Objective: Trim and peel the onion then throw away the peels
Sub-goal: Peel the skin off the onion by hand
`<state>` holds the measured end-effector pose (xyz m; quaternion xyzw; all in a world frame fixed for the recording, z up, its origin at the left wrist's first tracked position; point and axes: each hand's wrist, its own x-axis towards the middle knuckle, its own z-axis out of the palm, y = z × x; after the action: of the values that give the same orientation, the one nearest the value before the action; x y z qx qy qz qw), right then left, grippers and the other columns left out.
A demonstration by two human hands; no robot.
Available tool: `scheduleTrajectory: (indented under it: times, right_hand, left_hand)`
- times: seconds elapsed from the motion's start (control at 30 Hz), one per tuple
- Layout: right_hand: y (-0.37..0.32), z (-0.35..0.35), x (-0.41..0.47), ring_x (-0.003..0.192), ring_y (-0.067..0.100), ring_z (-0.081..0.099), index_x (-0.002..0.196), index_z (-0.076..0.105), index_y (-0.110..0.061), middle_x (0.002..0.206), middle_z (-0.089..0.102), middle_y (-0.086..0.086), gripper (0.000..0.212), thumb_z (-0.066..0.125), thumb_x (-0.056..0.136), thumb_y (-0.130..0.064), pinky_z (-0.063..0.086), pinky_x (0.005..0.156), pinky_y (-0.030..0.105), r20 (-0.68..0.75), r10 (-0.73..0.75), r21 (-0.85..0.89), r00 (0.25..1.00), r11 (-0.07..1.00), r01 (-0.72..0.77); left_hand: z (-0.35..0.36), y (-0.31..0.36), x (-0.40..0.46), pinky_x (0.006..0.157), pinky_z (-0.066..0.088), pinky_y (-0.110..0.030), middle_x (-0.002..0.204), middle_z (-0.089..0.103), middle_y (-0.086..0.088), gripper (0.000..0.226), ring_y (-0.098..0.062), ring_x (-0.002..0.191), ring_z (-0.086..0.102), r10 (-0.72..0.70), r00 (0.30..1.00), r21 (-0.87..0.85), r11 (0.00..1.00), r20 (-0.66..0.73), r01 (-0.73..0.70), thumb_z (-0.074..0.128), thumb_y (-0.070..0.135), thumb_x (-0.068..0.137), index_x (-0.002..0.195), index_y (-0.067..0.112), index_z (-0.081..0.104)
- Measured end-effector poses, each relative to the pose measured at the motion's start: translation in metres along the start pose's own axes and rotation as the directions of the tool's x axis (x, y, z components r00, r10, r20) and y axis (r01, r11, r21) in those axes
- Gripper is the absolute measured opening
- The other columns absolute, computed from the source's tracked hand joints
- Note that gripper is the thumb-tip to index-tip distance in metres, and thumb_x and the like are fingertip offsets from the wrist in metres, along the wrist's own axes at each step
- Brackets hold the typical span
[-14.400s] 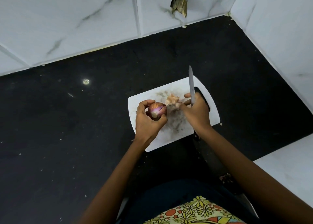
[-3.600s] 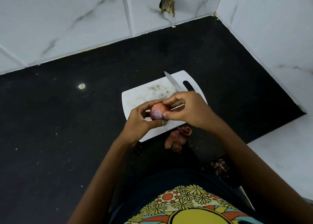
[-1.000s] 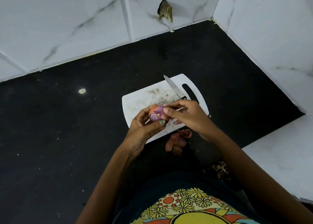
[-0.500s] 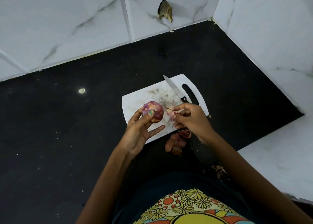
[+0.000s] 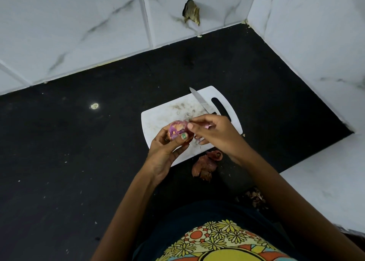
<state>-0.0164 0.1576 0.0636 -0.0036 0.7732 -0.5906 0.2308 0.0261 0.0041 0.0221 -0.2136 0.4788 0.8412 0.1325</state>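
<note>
My left hand (image 5: 165, 149) grips a small purple onion (image 5: 177, 130) above the near left part of the white cutting board (image 5: 158, 118); patches of orange skin still cling to it. My right hand (image 5: 213, 134) is at the onion's right side, thumb and forefinger pinching at its skin, with a scrap of purple peel showing between the fingers. A knife (image 5: 200, 100) lies on the board behind my right hand, blade pointing away. A heap of reddish peels (image 5: 206, 165) lies on the black counter just off the board's near edge.
The black counter (image 5: 79, 152) runs left and far, closed by white tiled walls (image 5: 79, 29) at the back and right. A white ledge (image 5: 325, 181) sits at the near right. More peel scraps (image 5: 254, 197) lie near my right forearm.
Half a second ago my right hand was drawn back holding a bit of peel; it has returned to the onion. My left hand has turned the onion and closed its fingers round it.
</note>
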Motion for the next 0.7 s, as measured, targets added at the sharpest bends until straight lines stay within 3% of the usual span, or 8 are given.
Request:
scheduleTrajectory:
  times: [0.07,0.2,0.33,0.43,0.53,0.63,0.7]
  right_hand:
    - [0.001,0.002,0.000,0.077,0.015,0.070,0.107,0.067,-0.010,0.092,0.069,0.002,0.026,0.069,0.082,-0.018,0.060,0.068,0.028,0.004,0.032,0.061,0.999,0.998,-0.032]
    - [0.002,0.004,0.001,0.067,0.017,0.069,0.098,0.069,-0.003,0.086,0.069,0.009,0.016,0.067,0.082,-0.005,0.059,0.064,0.023,-0.066,0.059,0.169,0.996,0.984,-0.047]
    - [0.007,0.005,0.004,0.067,0.018,0.070,0.089,0.067,0.000,0.086,0.069,0.012,0.010,0.068,0.079,0.002,0.059,0.061,0.023,-0.078,0.130,0.345,0.988,0.934,-0.096]
    - [0.014,0.006,0.005,0.067,0.022,0.069,0.087,0.067,0.002,0.085,0.069,0.017,0.009,0.069,0.078,0.003,0.058,0.060,0.022,-0.110,0.195,0.432,0.975,0.892,-0.129]
    - [0.021,0.005,0.005,0.067,0.019,0.069,0.084,0.069,-0.002,0.085,0.070,0.016,0.008,0.069,0.078,0.003,0.057,0.058,0.020,-0.177,0.186,0.374,0.967,0.921,-0.109]
    - [0.028,0.001,0.005,0.067,0.014,0.069,0.086,0.068,-0.007,0.087,0.071,0.012,0.013,0.066,0.080,0.005,0.056,0.056,0.019,-0.257,0.146,0.295,0.955,0.953,-0.066]
    - [0.034,-0.002,0.004,0.074,0.013,0.070,0.089,0.066,-0.011,0.090,0.070,0.007,0.016,0.064,0.081,0.003,0.057,0.059,0.022,-0.325,0.069,0.143,0.943,0.989,-0.023]
  left_hand:
    - [-0.001,0.000,0.000,0.074,0.056,-0.023,0.103,0.066,-0.006,0.050,-0.017,0.091,0.066,0.006,1.000,-0.003,1.000,0.017,-0.006,0.071,0.012,0.065,0.114,0.011,0.059]
    - [-0.002,0.000,-0.001,0.072,0.058,-0.023,0.097,0.068,-0.006,0.043,-0.014,0.081,0.068,-0.011,1.000,-0.048,0.999,0.023,0.012,0.068,0.013,0.066,0.109,0.012,0.061]
    - [-0.001,0.001,-0.001,0.069,0.058,-0.023,0.096,0.068,-0.009,0.048,-0.013,0.075,0.069,-0.051,0.998,-0.152,0.987,0.026,0.054,0.065,0.021,0.071,0.116,0.006,0.058]
    - [0.001,0.000,-0.002,0.073,0.059,-0.025,0.100,0.069,-0.012,0.053,-0.018,0.081,0.071,-0.067,0.998,-0.187,0.980,0.017,0.069,0.062,0.028,0.075,0.120,0.002,0.056]
    - [0.003,0.000,-0.004,0.085,0.057,-0.037,0.107,0.070,-0.013,0.049,-0.023,0.093,0.070,-0.094,0.995,-0.187,0.977,0.038,0.099,0.056,0.040,0.080,0.115,0.007,0.060]
    - [0.003,0.001,-0.005,0.091,0.052,-0.049,0.120,0.067,-0.009,0.062,-0.025,0.108,0.066,-0.137,0.989,-0.178,0.973,0.050,0.144,0.049,0.056,0.078,0.123,0.015,0.056]
    - [0.003,0.003,-0.004,0.093,0.050,-0.051,0.122,0.067,-0.007,0.063,-0.024,0.112,0.064,-0.153,0.987,-0.166,0.974,0.042,0.158,0.047,0.060,0.076,0.122,0.017,0.056]
